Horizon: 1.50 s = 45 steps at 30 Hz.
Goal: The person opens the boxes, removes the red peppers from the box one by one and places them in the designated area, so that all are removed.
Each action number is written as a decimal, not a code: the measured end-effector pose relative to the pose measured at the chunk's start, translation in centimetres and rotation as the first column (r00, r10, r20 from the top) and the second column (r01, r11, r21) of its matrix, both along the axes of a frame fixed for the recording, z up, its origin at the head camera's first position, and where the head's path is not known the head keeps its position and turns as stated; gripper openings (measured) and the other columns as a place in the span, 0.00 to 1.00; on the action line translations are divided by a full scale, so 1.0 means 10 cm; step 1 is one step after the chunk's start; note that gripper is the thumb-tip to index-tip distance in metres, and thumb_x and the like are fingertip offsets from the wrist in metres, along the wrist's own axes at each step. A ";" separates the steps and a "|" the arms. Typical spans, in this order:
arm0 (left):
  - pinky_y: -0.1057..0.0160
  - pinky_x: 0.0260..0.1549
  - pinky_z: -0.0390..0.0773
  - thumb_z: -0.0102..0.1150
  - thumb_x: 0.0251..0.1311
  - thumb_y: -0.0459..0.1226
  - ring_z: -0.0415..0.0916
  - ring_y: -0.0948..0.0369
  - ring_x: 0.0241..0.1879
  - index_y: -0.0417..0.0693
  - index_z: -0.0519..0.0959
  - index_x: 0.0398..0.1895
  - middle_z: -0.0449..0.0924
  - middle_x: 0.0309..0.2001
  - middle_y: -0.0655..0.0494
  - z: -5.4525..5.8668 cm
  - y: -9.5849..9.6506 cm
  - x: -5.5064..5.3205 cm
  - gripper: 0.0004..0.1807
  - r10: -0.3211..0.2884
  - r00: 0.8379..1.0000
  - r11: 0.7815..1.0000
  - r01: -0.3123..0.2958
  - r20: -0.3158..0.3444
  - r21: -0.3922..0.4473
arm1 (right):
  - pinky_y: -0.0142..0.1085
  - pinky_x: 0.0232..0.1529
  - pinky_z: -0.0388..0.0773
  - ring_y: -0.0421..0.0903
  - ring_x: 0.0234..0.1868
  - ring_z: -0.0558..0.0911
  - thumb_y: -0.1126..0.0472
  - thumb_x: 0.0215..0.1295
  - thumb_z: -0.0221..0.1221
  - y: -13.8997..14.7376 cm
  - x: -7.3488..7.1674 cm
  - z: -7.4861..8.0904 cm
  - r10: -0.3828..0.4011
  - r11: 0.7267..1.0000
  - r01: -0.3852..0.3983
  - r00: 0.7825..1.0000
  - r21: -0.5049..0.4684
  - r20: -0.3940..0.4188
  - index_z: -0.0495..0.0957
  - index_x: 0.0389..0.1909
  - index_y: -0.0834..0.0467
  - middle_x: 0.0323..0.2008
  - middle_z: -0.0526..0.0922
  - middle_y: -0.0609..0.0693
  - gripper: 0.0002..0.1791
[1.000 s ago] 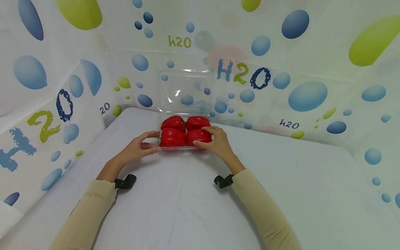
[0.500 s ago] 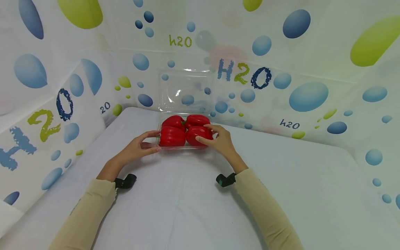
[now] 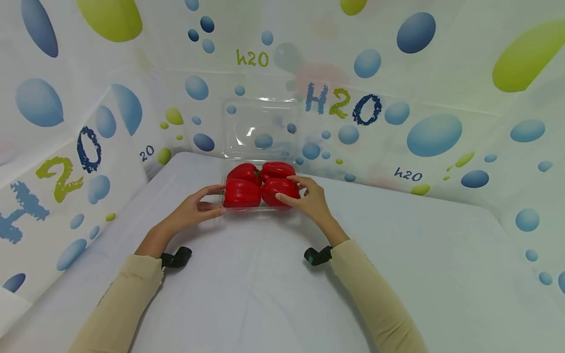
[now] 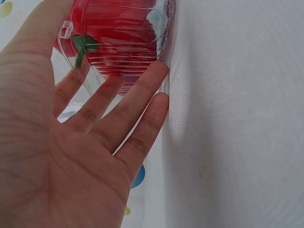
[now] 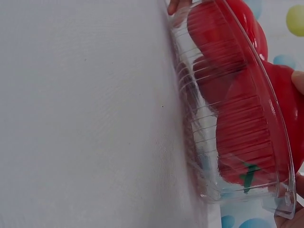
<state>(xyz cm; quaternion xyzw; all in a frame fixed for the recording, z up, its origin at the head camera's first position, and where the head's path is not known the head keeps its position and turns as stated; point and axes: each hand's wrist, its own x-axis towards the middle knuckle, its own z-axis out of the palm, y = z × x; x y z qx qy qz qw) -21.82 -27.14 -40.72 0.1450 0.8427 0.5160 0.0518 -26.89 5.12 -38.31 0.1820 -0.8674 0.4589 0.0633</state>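
Observation:
A clear plastic clamshell (image 3: 247, 210) stands on the cloth with its lid (image 3: 260, 130) raised at the back. Inside sit several red bell peppers, two in the front row and two behind. The thumb and fingers of my right hand (image 3: 311, 200) grip the front right bell pepper (image 3: 278, 192) at its right end. My left hand (image 3: 194, 206) rests against the container's left end, beside the front left bell pepper (image 3: 242, 193). In the left wrist view, the left fingers (image 4: 142, 90) lie nearly straight along the ribbed side, near a green stem (image 4: 83, 47).
White cloth (image 3: 265, 284) covers the table. Behind it hangs a white sheet with blue and green drops and H2O lettering (image 3: 342, 103). Black wrist cameras (image 3: 176, 257) are strapped below both hands.
My right hand has shifted slightly up and right with its grip on the front right bell pepper, which has turned a little and sits slightly higher. My left hand has stayed nearly still.

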 end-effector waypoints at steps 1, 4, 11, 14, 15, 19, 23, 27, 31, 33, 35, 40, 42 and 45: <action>0.48 0.54 0.77 0.65 0.61 0.41 0.72 0.42 0.61 0.48 0.56 0.75 0.58 0.72 0.42 0.00 0.00 0.00 0.41 0.000 1.000 1.000 0.000 -0.001 -0.002 | 0.37 0.43 0.76 0.50 0.50 0.73 0.49 0.54 0.69 0.00 0.00 0.00 0.001 1.000 -0.001 1.000 -0.002 0.001 0.76 0.60 0.54 0.53 0.79 0.54 0.32; 0.48 0.54 0.77 0.65 0.61 0.41 0.72 0.42 0.61 0.49 0.56 0.75 0.58 0.72 0.42 -0.01 0.00 0.00 0.41 0.003 1.000 1.000 -0.003 -0.003 -0.006 | 0.36 0.43 0.76 0.50 0.51 0.73 0.49 0.54 0.69 0.00 0.01 0.00 0.003 1.000 -0.003 1.000 -0.009 0.003 0.76 0.61 0.53 0.53 0.78 0.54 0.32; 0.47 0.55 0.76 0.65 0.61 0.42 0.72 0.42 0.61 0.49 0.56 0.75 0.58 0.72 0.42 0.00 0.00 0.01 0.41 0.004 1.000 1.000 -0.005 -0.005 -0.005 | 0.37 0.43 0.75 0.49 0.51 0.73 0.49 0.55 0.69 0.01 0.01 -0.02 -0.001 1.000 0.001 1.000 -0.025 0.001 0.76 0.61 0.53 0.55 0.78 0.53 0.32; 0.49 0.55 0.77 0.65 0.61 0.41 0.72 0.42 0.60 0.48 0.56 0.75 0.59 0.72 0.42 -0.01 0.00 0.00 0.41 -0.001 1.000 1.000 0.001 -0.011 -0.003 | 0.37 0.44 0.75 0.49 0.52 0.73 0.49 0.55 0.70 0.01 0.01 -0.04 -0.003 1.000 0.002 1.000 -0.025 -0.010 0.75 0.61 0.52 0.56 0.77 0.53 0.32; 0.49 0.55 0.77 0.65 0.61 0.41 0.72 0.42 0.60 0.48 0.57 0.74 0.59 0.71 0.42 -0.01 0.00 -0.01 0.41 -0.003 1.000 1.000 0.003 -0.013 -0.002 | 0.37 0.44 0.76 0.49 0.52 0.73 0.49 0.55 0.69 0.01 0.01 -0.05 -0.003 1.000 0.003 1.000 -0.025 -0.016 0.75 0.61 0.52 0.56 0.77 0.53 0.32; 0.51 0.54 0.78 0.65 0.62 0.40 0.73 0.43 0.60 0.48 0.57 0.74 0.59 0.71 0.42 -0.02 0.01 -0.03 0.40 -0.009 1.000 1.000 0.009 -0.022 0.000 | 0.38 0.44 0.76 0.50 0.53 0.73 0.50 0.55 0.70 0.01 0.01 -0.06 -0.010 1.000 0.009 0.999 -0.029 -0.043 0.75 0.61 0.53 0.57 0.77 0.53 0.32; 0.51 0.54 0.78 0.65 0.62 0.41 0.73 0.42 0.60 0.48 0.57 0.74 0.59 0.71 0.42 -0.03 0.01 -0.03 0.40 -0.008 1.000 1.000 0.008 -0.023 -0.003 | 0.37 0.43 0.75 0.50 0.52 0.73 0.51 0.55 0.70 0.00 0.02 -0.08 -0.019 0.999 0.016 0.998 -0.038 -0.060 0.75 0.61 0.53 0.57 0.77 0.54 0.32; 0.49 0.54 0.77 0.65 0.62 0.41 0.72 0.42 0.60 0.48 0.57 0.74 0.59 0.71 0.41 -0.03 0.00 -0.01 0.40 0.000 1.000 1.000 0.000 -0.018 -0.008 | 0.39 0.43 0.75 0.50 0.52 0.72 0.52 0.55 0.69 -0.01 0.04 -0.10 -0.011 0.999 0.008 0.998 -0.044 -0.062 0.75 0.61 0.53 0.57 0.76 0.54 0.32; 0.49 0.54 0.77 0.64 0.62 0.40 0.72 0.42 0.60 0.48 0.57 0.74 0.59 0.71 0.41 -0.02 -0.01 0.00 0.40 -0.002 1.000 1.000 0.002 -0.017 -0.008 | 0.40 0.43 0.75 0.50 0.52 0.72 0.51 0.56 0.69 -0.02 0.04 -0.11 -0.011 0.999 0.007 0.998 -0.051 -0.066 0.75 0.61 0.53 0.57 0.76 0.54 0.31; 0.50 0.54 0.77 0.64 0.62 0.40 0.72 0.42 0.60 0.47 0.57 0.74 0.59 0.71 0.41 -0.02 -0.01 -0.01 0.40 -0.006 1.000 1.000 0.006 -0.021 -0.004 | 0.39 0.42 0.75 0.50 0.51 0.72 0.51 0.56 0.69 -0.02 0.04 -0.11 -0.018 0.998 0.014 0.998 -0.059 -0.066 0.75 0.61 0.53 0.57 0.77 0.53 0.31; 0.51 0.54 0.78 0.64 0.62 0.39 0.73 0.42 0.59 0.47 0.57 0.74 0.59 0.71 0.41 -0.03 -0.01 -0.02 0.39 -0.010 1.000 1.000 0.010 -0.027 -0.001 | 0.38 0.42 0.74 0.49 0.51 0.72 0.51 0.56 0.69 -0.02 0.04 -0.12 -0.025 0.998 0.021 0.998 -0.066 -0.061 0.75 0.61 0.53 0.57 0.77 0.53 0.31; 0.53 0.54 0.78 0.64 0.62 0.39 0.73 0.41 0.59 0.46 0.58 0.74 0.59 0.71 0.41 -0.05 -0.01 -0.04 0.39 -0.020 0.999 1.000 0.020 -0.040 0.004 | 0.38 0.41 0.74 0.50 0.51 0.72 0.51 0.55 0.69 -0.01 0.06 -0.14 -0.030 0.996 0.025 0.998 -0.090 -0.057 0.75 0.61 0.53 0.58 0.76 0.53 0.31; 0.52 0.55 0.77 0.64 0.62 0.39 0.73 0.41 0.59 0.46 0.58 0.74 0.59 0.71 0.40 -0.05 -0.02 -0.04 0.39 -0.021 0.999 1.000 0.021 -0.042 0.006 | 0.38 0.42 0.74 0.50 0.51 0.72 0.51 0.55 0.69 -0.01 0.07 -0.14 -0.025 0.995 0.019 0.998 -0.098 -0.055 0.75 0.61 0.53 0.58 0.76 0.53 0.31; 0.51 0.55 0.77 0.64 0.62 0.39 0.73 0.41 0.59 0.46 0.58 0.74 0.59 0.71 0.40 -0.05 -0.02 -0.03 0.39 -0.015 0.999 1.000 0.016 -0.044 0.005 | 0.40 0.43 0.75 0.49 0.52 0.72 0.52 0.55 0.70 -0.01 0.07 -0.12 -0.013 0.995 0.008 0.999 -0.100 -0.050 0.75 0.61 0.52 0.58 0.76 0.53 0.31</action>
